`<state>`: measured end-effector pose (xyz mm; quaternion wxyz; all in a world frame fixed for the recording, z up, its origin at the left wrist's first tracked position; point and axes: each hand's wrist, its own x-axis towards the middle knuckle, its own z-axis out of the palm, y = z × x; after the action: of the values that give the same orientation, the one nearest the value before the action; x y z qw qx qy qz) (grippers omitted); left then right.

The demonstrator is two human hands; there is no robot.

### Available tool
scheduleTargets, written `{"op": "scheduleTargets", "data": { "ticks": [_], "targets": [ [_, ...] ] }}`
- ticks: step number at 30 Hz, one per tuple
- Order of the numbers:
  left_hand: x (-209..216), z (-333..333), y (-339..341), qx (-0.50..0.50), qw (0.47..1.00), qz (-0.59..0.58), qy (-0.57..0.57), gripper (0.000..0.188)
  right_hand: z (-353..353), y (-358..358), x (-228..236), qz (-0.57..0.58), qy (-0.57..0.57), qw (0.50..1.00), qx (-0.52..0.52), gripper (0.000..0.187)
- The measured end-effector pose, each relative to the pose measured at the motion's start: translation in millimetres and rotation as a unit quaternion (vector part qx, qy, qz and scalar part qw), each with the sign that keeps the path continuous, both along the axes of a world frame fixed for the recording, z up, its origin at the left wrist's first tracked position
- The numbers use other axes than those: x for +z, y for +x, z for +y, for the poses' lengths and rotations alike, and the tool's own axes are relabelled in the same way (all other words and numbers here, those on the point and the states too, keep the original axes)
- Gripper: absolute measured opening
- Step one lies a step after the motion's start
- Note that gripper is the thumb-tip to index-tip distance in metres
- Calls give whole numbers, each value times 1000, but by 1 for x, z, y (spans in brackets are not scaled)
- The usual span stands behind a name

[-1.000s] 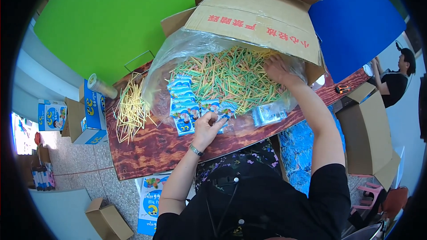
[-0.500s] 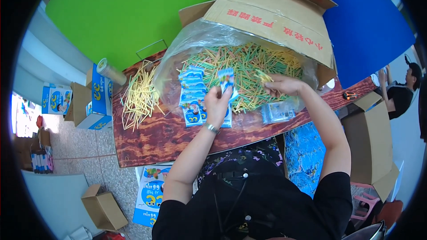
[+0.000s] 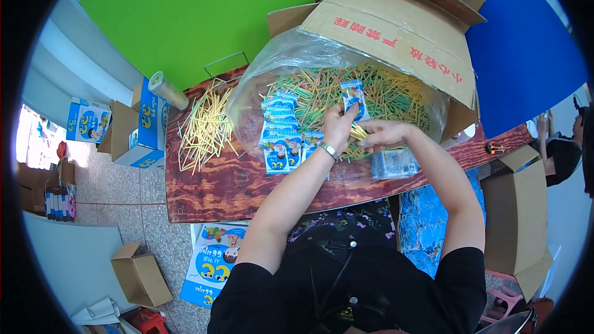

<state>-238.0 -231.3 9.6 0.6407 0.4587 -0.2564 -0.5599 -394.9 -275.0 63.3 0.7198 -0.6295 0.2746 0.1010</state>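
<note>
A small blue-and-white packet [image 3: 354, 94] is pinched upright in my left hand [image 3: 337, 127]. Between the fingers of my right hand [image 3: 388, 133] is a small bunch of yellow sticks [image 3: 357, 130], its end close against the left hand at the packet's lower end. Both hands are over a heap of thin yellow, green and pinkish sticks [image 3: 315, 96], spilling from a clear plastic bag [image 3: 260, 68]. Overlapping blue-and-white packets [image 3: 280, 145] lie left of my left hand. Clear-and-blue packets [image 3: 396, 165] lie below my right hand.
A cardboard carton [image 3: 383, 25] on its side backs the bag. Loose yellow sticks [image 3: 207, 127] lie on the wooden table [image 3: 210, 192] at left, near a clear cylindrical tub [image 3: 167, 89]. Blue printed boxes [image 3: 148, 124] stand beyond. At right are an open carton [image 3: 513, 210] and another person [image 3: 560, 148].
My right hand has moved left with the yellow sticks, up to the packet in my left hand. The hands are now together. The whole view has shifted slightly.
</note>
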Motion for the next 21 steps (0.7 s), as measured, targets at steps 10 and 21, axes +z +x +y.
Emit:
{"op": "scheduleTargets", "data": {
  "ticks": [10, 21],
  "targets": [
    [18, -12, 5, 10, 967, -241, -85, 18, 2, -5, -1, -98, 129, 982, -98, 51],
    [23, 22, -6, 144, 988, -12, -56, 14, 38, 33, 17, -313, 135, 808, -482, 21]
  ]
}}
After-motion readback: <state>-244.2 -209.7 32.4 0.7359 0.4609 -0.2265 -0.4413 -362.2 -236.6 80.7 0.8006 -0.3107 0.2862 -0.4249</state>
